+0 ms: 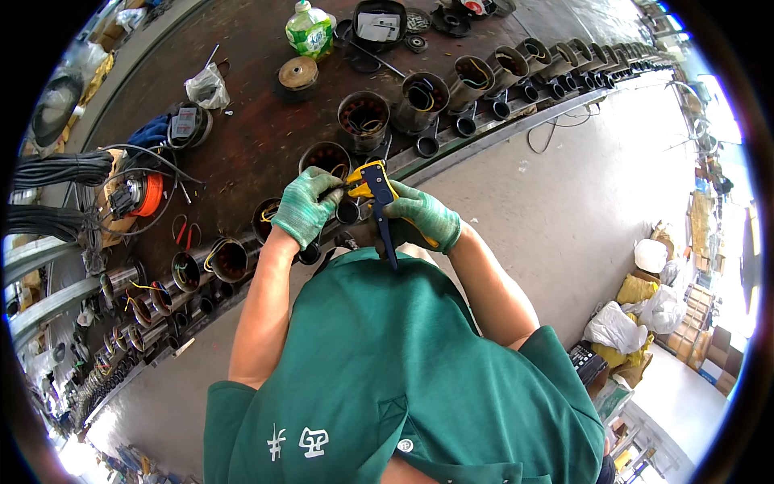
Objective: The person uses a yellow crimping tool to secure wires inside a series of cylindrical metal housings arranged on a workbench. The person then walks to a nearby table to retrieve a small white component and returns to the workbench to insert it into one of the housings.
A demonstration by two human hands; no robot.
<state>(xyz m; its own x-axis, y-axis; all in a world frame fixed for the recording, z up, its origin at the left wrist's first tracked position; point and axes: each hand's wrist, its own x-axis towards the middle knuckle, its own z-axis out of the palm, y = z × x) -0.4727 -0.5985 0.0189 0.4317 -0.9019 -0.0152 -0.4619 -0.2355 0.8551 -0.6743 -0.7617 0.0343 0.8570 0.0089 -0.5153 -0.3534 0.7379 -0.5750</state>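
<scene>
My right hand (425, 216), in a green knit glove, is closed round the handles of a yellow and dark blue wire stripper (377, 192). The tool's yellow jaws point left, close to my left fingertips. My left hand (304, 208), gloved the same way, pinches a thin wire that leads toward those jaws; its end is too small to make out. Just beyond both hands stands an open metal motor housing (325, 158) with wires inside. Another cylinder (267, 216), partly hidden by my left hand, holds yellow wire.
Similar wired cylinders (423, 97) line the edge of the dark workbench (250, 145) on both sides. Farther back are a green-labelled bottle (310, 32) and a round metal part (298, 74). Red-handled pliers (185, 232), an orange reel (148, 195) and black cable coils (60, 169) are at left.
</scene>
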